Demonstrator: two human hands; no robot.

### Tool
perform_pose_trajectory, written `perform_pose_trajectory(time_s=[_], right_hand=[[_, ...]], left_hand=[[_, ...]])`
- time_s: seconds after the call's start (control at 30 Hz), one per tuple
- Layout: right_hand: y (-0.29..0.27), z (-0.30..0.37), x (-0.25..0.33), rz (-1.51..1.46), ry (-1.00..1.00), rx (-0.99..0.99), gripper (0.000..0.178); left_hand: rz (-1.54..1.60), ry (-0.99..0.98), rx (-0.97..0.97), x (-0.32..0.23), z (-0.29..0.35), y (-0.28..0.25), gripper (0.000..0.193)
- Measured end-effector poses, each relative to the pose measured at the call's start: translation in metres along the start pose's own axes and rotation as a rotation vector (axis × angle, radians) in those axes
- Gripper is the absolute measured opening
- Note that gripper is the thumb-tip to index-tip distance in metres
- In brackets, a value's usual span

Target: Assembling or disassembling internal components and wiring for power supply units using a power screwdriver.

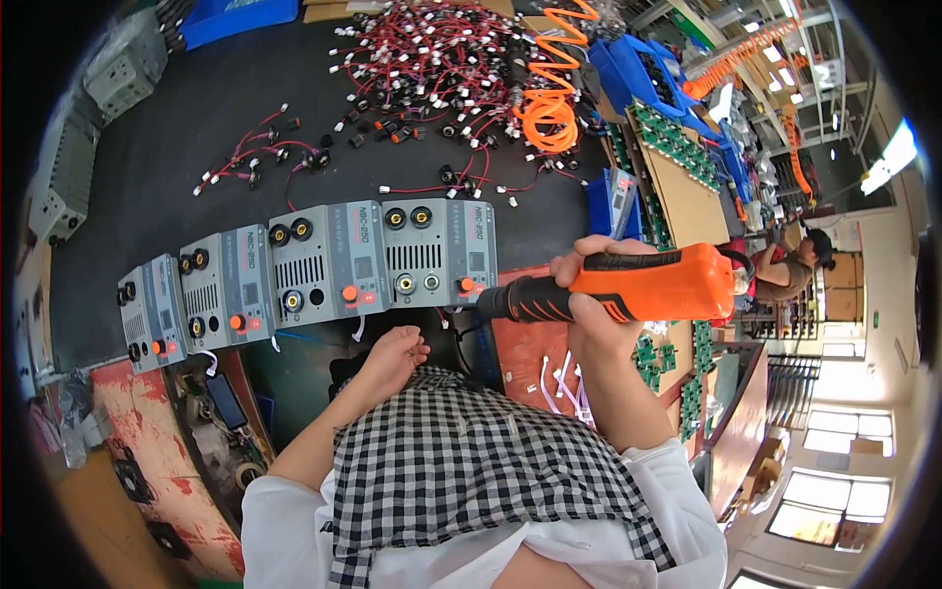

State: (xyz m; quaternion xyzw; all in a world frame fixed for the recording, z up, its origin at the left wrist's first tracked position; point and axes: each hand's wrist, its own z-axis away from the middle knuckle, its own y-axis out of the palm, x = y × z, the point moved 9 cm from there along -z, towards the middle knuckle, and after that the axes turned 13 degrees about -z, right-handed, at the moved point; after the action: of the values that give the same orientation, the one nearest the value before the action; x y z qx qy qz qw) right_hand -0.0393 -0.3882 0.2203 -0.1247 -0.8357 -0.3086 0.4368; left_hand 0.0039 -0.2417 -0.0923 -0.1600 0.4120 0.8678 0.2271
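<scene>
R hand point(606, 329) w/ driver point(648, 285), panels point(442, 236) (bench point(216, 113) edge)

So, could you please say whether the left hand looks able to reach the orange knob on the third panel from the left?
Probably yes: the left hand is near that gray panel, and nothing visible blocks the orange knob; the right hand holds its power screwdriver at the rightmost panel.
</scene>
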Motion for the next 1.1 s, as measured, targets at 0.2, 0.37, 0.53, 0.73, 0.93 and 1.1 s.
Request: perform_pose_trajectory(time_s=[0.2,0.37,0.53,0.73,0.93,1.1], right_hand=[[-0.010,0.019,0.023,-0.020,-0.047,-0.092,0.049],[-0.014,0.023,0.034,-0.051,-0.092,-0.109,0.048],[-0.011,0.019,0.033,-0.061,-0.086,-0.110,0.047],[-0.005,0.014,0.019,0.001,-0.037,-0.151,0.049],[-0.001,0.009,0.013,0.004,-0.036,-0.104,0.049],[-0.004,0.010,0.012,0.041,-0.028,-0.126,0.049]], left_hand=[[-0.365,0.106,0.195,-0.047,0.008,0.064,0.018],[-0.254,0.166,0.262,-0.057,0.004,0.080,0.013],[-0.092,0.150,0.316,-0.051,0.002,0.070,0.014],[0.191,0.127,0.338,-0.045,-0.001,0.059,0.013],[0.094,0.126,0.284,-0.051,0.004,0.063,0.012],[0.114,0.137,0.355,-0.050,0.001,0.064,0.010]])
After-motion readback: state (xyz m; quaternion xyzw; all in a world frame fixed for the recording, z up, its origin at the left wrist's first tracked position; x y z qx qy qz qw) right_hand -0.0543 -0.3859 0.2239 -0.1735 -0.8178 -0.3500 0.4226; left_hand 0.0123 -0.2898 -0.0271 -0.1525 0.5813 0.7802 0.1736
